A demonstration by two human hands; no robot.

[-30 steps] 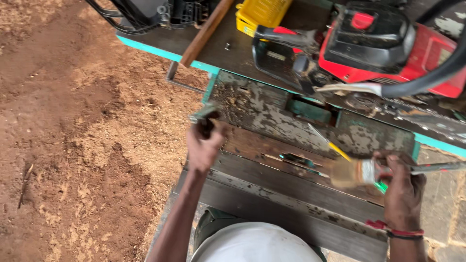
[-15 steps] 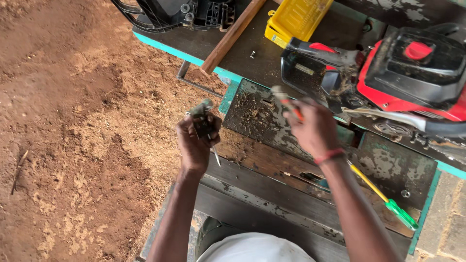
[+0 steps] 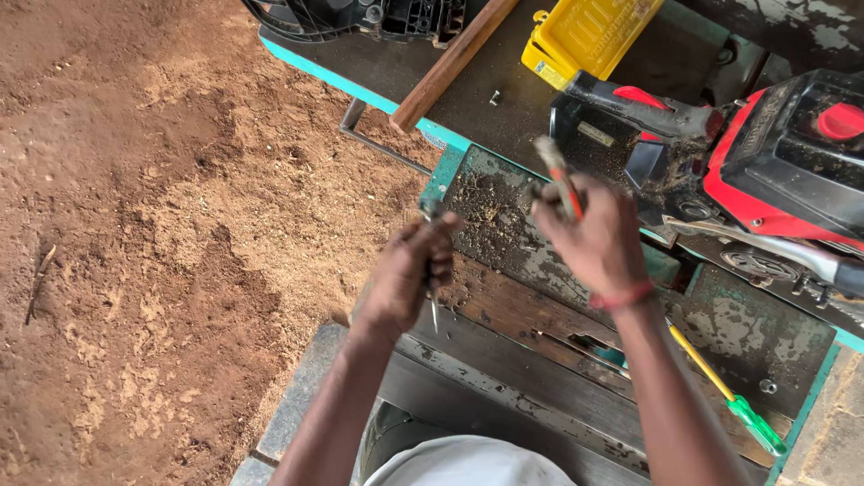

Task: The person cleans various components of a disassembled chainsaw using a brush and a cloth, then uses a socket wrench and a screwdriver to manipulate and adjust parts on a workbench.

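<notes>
The left hand (image 3: 409, 274) was raised over the near edge of the worn, teal-painted metal workbench (image 3: 720, 333), its fingers curled tight around a small dark metal part (image 3: 430, 212) whose top poked out at the hand's twelve o'clock, while a thin metal pin (image 3: 434, 315) hung down from the fist at six o'clock. At three o'clock from it, close but apart, the right hand (image 3: 589, 238), with a red band (image 3: 621, 297) on its wrist, was clenched on the orange-handled pliers-like tool (image 3: 556, 175), which pointed up toward eleven o'clock; the blur hid whether the tool's tip touched anything. Behind the right hand, at one to two o'clock, sat a red and black power saw (image 3: 792, 171) with a grey bar, and at twelve o'clock a yellow plastic case (image 3: 585, 36). A brown wooden slat (image 3: 450, 63) lay slanted across the dark tabletop at eleven o'clock. A screwdriver with a yellow shaft and green handle (image 3: 729, 396) rested on the bench at five o'clock of the right wrist. Reddish sawdust-strewn ground (image 3: 162, 252) filled everything at nine o'clock.
</notes>
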